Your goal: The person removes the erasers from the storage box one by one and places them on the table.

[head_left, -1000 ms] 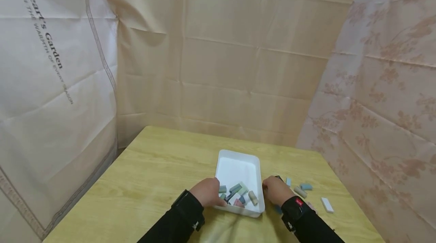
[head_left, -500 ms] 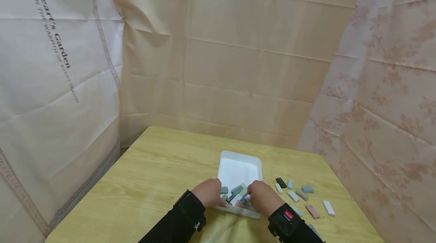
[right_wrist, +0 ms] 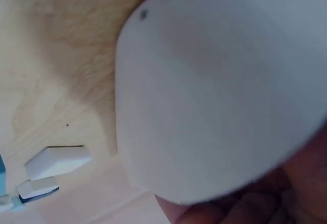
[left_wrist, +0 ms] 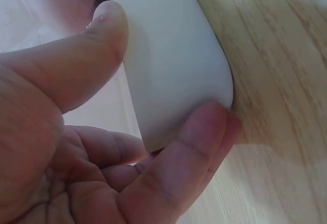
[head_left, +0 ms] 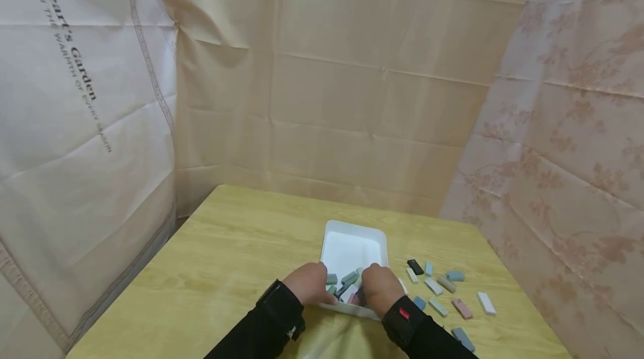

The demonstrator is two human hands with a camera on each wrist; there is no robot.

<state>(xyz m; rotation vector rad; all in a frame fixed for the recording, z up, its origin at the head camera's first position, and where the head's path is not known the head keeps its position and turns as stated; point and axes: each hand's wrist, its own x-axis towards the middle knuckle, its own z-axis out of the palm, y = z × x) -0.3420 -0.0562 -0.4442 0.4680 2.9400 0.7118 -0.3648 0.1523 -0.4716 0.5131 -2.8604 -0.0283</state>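
Note:
A white rectangular tray [head_left: 354,239] stands on the wooden table, with several small pastel blocks [head_left: 349,278] gathered at its near end. My left hand [head_left: 308,284] grips the tray's near left corner; in the left wrist view the thumb lies at the rim and the fingers curl against the outer wall [left_wrist: 173,55]. Over the near right part of the tray, my right hand [head_left: 381,289] reaches down among the blocks. In the right wrist view its curled fingers [right_wrist: 250,208] show partly behind the tray's wall; I cannot tell what they hold.
Right of the tray lie loose blocks, among them a black one [head_left: 415,267], a pink one [head_left: 462,308], a white one [head_left: 486,303] and a grey-blue one [head_left: 463,339]. Beige cloth [head_left: 322,96] hangs behind the table, with more cloth at both sides.
My right hand has moved left from beside the tray's right wall to inside the tray, uncovering loose blocks on the table. The left hand keeps its grip on the corner.

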